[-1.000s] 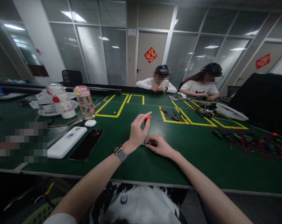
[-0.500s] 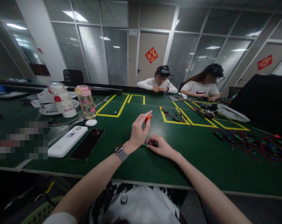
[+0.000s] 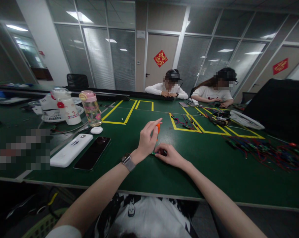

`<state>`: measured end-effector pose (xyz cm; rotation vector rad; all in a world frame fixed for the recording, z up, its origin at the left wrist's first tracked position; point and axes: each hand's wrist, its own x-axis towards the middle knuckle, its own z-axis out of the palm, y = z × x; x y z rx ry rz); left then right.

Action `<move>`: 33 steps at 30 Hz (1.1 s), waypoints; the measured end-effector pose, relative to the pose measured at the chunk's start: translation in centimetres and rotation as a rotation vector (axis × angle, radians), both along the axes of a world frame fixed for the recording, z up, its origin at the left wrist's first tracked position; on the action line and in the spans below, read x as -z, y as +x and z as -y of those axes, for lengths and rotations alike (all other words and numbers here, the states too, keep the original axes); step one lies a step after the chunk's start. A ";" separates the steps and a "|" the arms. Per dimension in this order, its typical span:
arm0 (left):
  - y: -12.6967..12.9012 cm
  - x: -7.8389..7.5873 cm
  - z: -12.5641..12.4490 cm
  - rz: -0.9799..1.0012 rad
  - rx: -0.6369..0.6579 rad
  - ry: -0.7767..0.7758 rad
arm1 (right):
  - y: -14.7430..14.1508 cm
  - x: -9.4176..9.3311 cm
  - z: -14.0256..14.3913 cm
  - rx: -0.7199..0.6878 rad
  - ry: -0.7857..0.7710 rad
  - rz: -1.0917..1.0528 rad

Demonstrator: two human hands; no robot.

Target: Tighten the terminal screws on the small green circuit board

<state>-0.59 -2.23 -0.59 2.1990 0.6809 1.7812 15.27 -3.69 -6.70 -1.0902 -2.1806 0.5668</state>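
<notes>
Pinching a small orange-handled tool (image 3: 158, 127) upright in my left hand (image 3: 146, 141), I steady a tiny green-and-black part (image 3: 156, 153) on the green surface (image 3: 144, 172) with my right hand (image 3: 171, 156). What could go wrong, as I judge it: the part is small and only pressed down, so a sideways push from the tool may make it skid out from under my fingertips, or the tool tip may slip off it. My left fingers are narrow, closed round the orange handle. My right fingers are nearly closed and flat, their tips resting on the part; how firmly, I cannot tell. The part lies at centre, just below the tool. A black phone (image 3: 92, 153) and a white case (image 3: 71, 150) lie at nine o'clock, loose coloured wires (image 3: 263, 150) at three o'clock.
</notes>
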 end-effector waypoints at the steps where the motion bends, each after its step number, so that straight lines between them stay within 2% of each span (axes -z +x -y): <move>1: 0.0 0.0 0.0 0.009 -0.009 -0.001 | 0.0 0.0 0.0 -0.001 -0.003 -0.001; 8: 0.1 -0.1 0.1 -0.018 -0.131 0.054 | -0.1 -0.1 0.0 0.009 -0.007 0.008; 16: 0.0 0.2 -0.1 -0.005 0.005 -0.016 | 0.0 0.1 0.0 0.009 -0.001 0.009; 26: 0.1 -0.1 0.2 -0.009 -0.150 0.045 | 0.0 0.0 0.0 0.009 -0.002 0.005; 33: 0.0 0.1 0.0 -0.014 -0.019 0.002 | 0.0 0.0 0.0 0.000 0.005 0.007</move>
